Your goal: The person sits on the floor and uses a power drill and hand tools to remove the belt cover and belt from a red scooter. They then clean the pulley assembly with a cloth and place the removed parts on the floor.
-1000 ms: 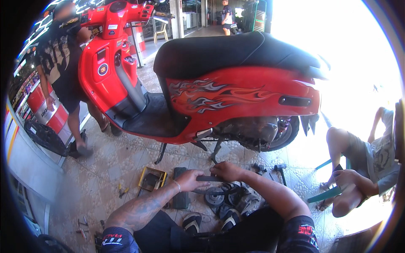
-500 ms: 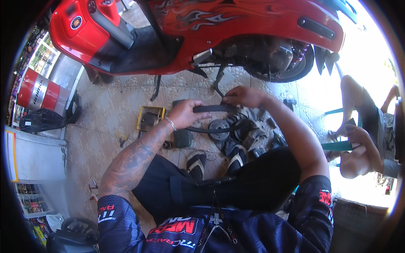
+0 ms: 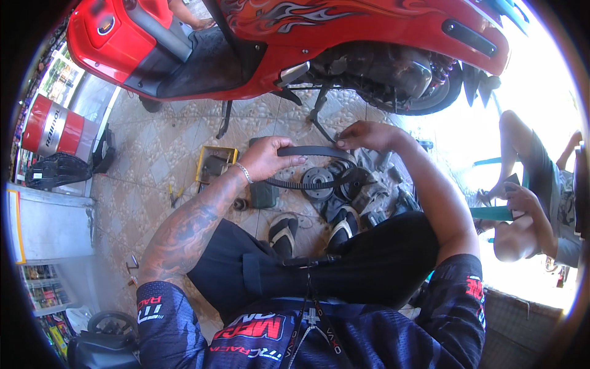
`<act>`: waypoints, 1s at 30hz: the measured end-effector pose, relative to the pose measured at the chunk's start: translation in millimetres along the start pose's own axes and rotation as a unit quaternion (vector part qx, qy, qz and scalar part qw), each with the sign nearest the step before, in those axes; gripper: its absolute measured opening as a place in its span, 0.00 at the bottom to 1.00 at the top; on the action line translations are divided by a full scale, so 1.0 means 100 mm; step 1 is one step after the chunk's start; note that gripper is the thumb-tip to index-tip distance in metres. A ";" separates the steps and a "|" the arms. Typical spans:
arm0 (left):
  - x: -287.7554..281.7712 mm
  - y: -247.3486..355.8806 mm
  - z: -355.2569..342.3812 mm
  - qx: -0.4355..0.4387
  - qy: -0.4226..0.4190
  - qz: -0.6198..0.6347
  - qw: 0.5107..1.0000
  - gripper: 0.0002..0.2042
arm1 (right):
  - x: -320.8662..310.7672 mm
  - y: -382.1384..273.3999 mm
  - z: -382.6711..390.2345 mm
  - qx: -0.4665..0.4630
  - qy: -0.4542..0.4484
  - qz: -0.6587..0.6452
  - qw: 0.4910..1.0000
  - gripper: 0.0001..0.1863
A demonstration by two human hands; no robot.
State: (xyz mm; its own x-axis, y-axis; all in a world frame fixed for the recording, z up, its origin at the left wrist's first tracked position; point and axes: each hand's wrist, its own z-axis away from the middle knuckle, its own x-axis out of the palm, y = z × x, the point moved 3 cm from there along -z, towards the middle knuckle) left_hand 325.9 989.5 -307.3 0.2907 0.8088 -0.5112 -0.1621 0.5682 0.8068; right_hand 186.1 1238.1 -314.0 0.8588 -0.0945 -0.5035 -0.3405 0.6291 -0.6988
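A black toothed drive belt [image 3: 313,150] hangs as a wide loop between my two hands, above the floor. My left hand [image 3: 268,158] pinches its left end between thumb and fingers. At the far right side of the loop, my right hand [image 3: 369,136] grips the upper run with thumb and fingertips. Below the belt lie a round metal pulley [image 3: 318,182] and a heap of greyish engine parts [image 3: 378,187], partly covered by the belt's lower run. A dark green box [image 3: 264,197] sits left of the pulley.
A red scooter [image 3: 369,34] stands ahead on its stand [image 3: 318,114]. Left lie a yellow tray [image 3: 235,154] and pliers [image 3: 176,195]. Another person's hand [image 3: 203,23] is by the scooter's footboard; a seated person [image 3: 522,197] is at right. A red drum [image 3: 46,126] stands far left.
My right hand has moved slightly right along the belt, and the loop looks a little wider. Another person's hand has come into view by the scooter's footboard.
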 end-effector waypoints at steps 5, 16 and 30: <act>-0.02 -0.03 0.00 0.001 0.009 -0.016 1.000 0.17 | 0.15 0.16 0.08 -0.038 -0.106 0.022 0.993 0.39; -0.18 -0.14 -0.07 0.005 0.050 0.069 0.996 0.18 | -0.31 0.10 0.25 -0.013 0.258 0.073 0.963 0.32; -0.06 -0.19 -0.14 0.030 0.064 0.069 0.995 0.11 | -0.05 0.06 0.03 0.028 0.180 -0.211 0.961 0.59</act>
State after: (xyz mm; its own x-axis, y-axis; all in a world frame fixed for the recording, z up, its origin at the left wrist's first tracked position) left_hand 314.1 975.6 -323.5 0.1463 0.8930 -0.4256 -0.1346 0.4442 0.8858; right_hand 180.9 1245.2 -314.3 0.7251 -0.6035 -0.3316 0.0378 0.5158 -0.8559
